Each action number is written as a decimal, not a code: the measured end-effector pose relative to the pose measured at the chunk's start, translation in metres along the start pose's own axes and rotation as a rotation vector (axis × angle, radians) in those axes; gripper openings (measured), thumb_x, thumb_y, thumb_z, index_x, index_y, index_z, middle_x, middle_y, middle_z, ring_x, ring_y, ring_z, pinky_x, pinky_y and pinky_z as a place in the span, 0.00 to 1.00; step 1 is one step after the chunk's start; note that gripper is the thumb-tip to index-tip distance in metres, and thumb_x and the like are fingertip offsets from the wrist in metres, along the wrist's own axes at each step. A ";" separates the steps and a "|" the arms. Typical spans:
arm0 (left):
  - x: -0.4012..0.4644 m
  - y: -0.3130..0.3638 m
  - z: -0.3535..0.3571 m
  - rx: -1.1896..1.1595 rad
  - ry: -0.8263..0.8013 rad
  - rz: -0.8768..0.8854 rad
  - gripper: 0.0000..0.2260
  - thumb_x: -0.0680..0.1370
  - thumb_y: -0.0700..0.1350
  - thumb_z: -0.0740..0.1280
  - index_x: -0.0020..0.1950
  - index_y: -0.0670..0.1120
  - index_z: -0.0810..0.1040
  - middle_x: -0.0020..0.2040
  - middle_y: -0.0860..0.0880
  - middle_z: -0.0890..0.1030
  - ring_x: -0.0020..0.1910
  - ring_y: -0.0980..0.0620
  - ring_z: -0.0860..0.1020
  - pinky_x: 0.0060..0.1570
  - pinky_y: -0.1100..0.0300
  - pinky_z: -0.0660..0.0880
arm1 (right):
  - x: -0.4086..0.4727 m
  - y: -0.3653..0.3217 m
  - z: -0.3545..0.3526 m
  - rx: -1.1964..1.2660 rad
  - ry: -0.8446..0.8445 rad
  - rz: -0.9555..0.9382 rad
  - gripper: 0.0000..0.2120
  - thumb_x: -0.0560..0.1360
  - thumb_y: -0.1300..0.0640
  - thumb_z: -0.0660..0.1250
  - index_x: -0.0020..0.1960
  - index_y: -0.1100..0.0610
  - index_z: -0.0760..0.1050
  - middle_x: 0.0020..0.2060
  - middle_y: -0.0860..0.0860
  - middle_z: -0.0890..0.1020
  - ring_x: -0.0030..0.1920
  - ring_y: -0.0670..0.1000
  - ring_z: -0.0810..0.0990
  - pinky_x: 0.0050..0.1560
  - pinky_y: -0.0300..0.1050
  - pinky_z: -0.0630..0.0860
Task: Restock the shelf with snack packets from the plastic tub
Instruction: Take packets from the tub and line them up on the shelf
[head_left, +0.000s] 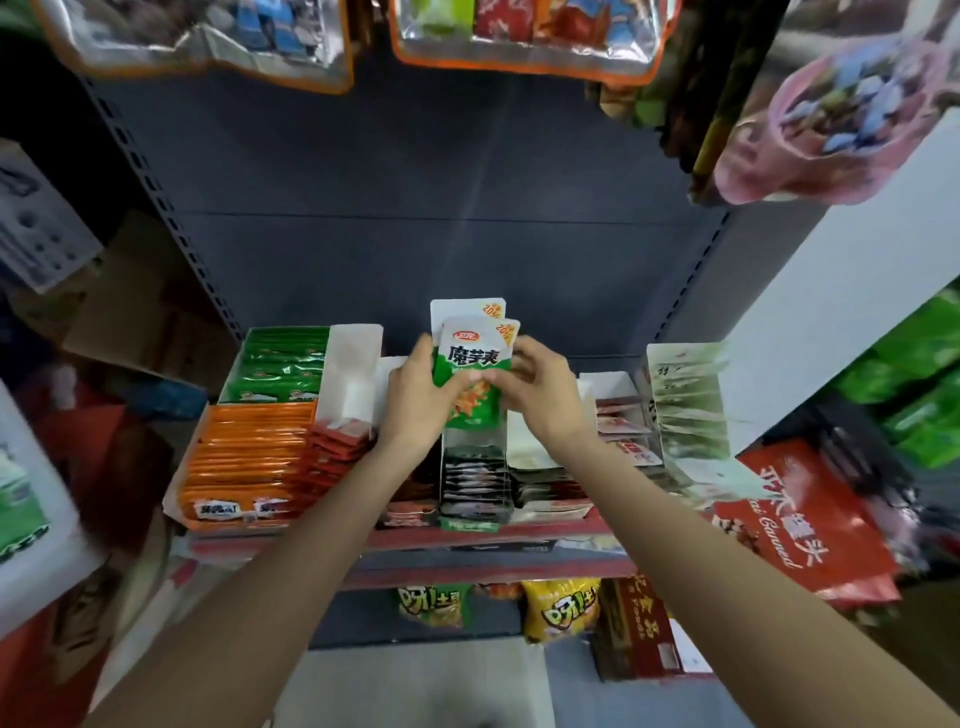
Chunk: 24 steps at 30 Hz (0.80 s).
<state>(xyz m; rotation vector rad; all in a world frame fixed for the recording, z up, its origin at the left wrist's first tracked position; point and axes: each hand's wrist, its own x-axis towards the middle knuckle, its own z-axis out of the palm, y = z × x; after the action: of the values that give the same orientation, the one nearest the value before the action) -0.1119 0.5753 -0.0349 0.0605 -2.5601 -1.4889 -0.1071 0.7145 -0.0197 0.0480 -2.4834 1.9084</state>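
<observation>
A person is standing at a grey shop shelf (498, 540), seen from a head camera looking down along both bare forearms. Both hands are meeting at the centre of the view and are gripping a small stack of green-and-white snack packets (475, 371); at least 2 are showing, one fanned out behind the other.

The left hand (415, 400) is curling round the stack's left edge, thumb lying across the front. The right hand (540, 392) is pinching the right edge with its fingers. The packets are standing upright, long axis vertical, printed face turned toward the camera.

Directly beneath the stack, an open white display box (472, 478) is sitting on the shelf, holding a row of similar packets filed front to back. The stack's bottom edge is hanging just above the rear end of that box, so the coming move is probably a straight downward slide into it. Both hands are equally near.

An orange tray of packets (249, 457) is lying to the left. The plastic tub is not in view.
</observation>
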 end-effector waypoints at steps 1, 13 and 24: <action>0.000 -0.003 0.000 0.013 0.001 -0.013 0.18 0.72 0.45 0.73 0.58 0.42 0.72 0.53 0.47 0.82 0.49 0.50 0.80 0.48 0.50 0.78 | -0.001 0.001 0.002 -0.016 -0.015 0.002 0.10 0.74 0.65 0.68 0.55 0.60 0.76 0.47 0.54 0.84 0.48 0.51 0.82 0.48 0.48 0.80; -0.005 -0.020 -0.003 0.109 -0.316 0.041 0.20 0.72 0.48 0.73 0.61 0.45 0.72 0.55 0.49 0.80 0.54 0.52 0.78 0.56 0.55 0.74 | -0.010 0.017 -0.010 -0.740 0.070 -0.134 0.14 0.74 0.55 0.69 0.56 0.63 0.79 0.48 0.58 0.82 0.50 0.57 0.78 0.46 0.43 0.71; -0.010 -0.036 -0.011 0.653 -0.362 0.148 0.08 0.76 0.51 0.67 0.54 0.54 0.78 0.51 0.47 0.75 0.53 0.44 0.73 0.55 0.50 0.72 | -0.009 0.023 -0.003 -0.946 -0.225 -0.163 0.05 0.76 0.57 0.66 0.50 0.56 0.79 0.47 0.54 0.80 0.49 0.55 0.77 0.47 0.48 0.74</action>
<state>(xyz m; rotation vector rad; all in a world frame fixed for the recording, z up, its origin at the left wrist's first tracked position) -0.1019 0.5491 -0.0623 -0.3323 -3.1454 -0.6044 -0.0985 0.7235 -0.0412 0.4444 -3.1150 0.5584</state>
